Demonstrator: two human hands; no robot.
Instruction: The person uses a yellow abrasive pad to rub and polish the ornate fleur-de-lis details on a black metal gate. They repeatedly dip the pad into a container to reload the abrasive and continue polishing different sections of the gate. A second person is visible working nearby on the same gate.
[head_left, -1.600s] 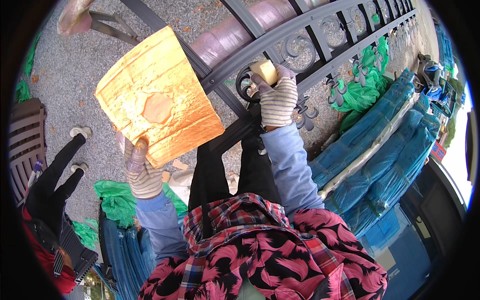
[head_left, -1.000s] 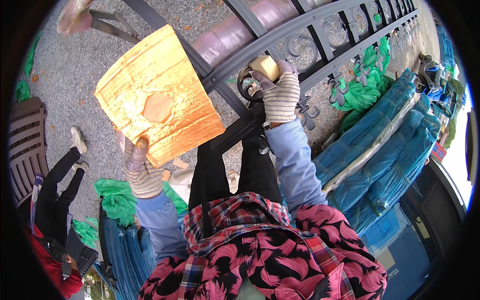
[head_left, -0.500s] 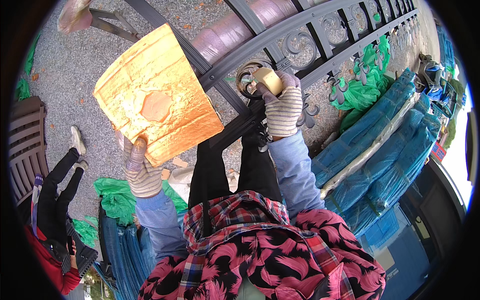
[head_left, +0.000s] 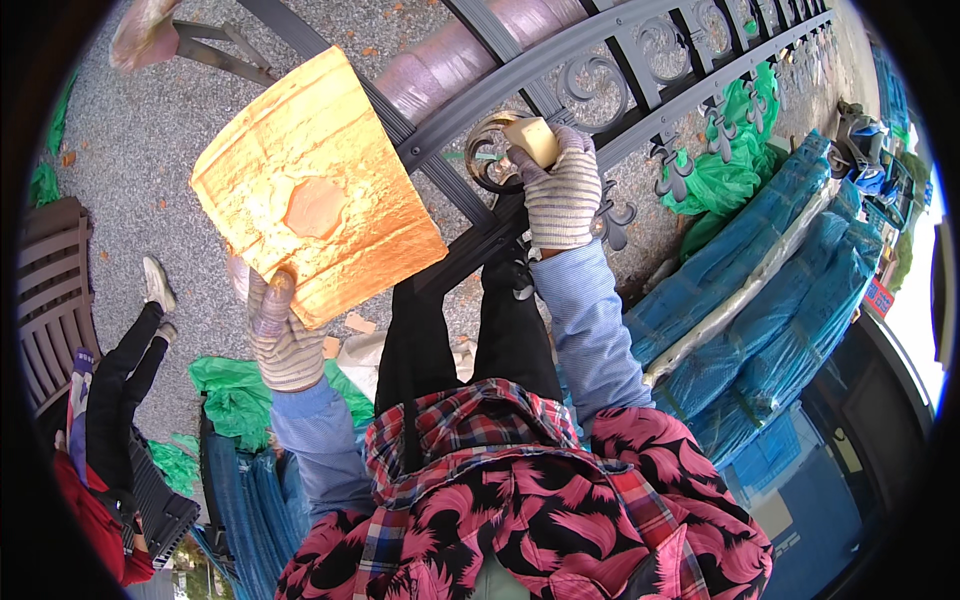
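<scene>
My left hand [head_left: 280,335], in a knitted work glove, grips the lower edge of a flat orange-yellow cardboard sheet [head_left: 315,190] with paint smears, held up over the gravel. My right hand [head_left: 560,195], gloved too, presses a small pale yellow sponge [head_left: 532,137] against a gold-tinted scroll ornament [head_left: 490,150] of a dark metal gate [head_left: 600,70]. The gate lies across the upper half of the view, its bars running from upper left to right.
Blue wrapped bundles [head_left: 760,290] lie at the right beside green plastic sheeting [head_left: 735,150]. Another person in dark trousers [head_left: 125,370] sits at the left near a brown slatted bench [head_left: 50,300]. More green plastic [head_left: 235,395] lies below my left arm. Gravel [head_left: 130,130] covers the ground.
My right hand has slid the sponge a little to the left onto the scroll ornament. The cardboard has stayed almost still. The person at the left has shifted their legs.
</scene>
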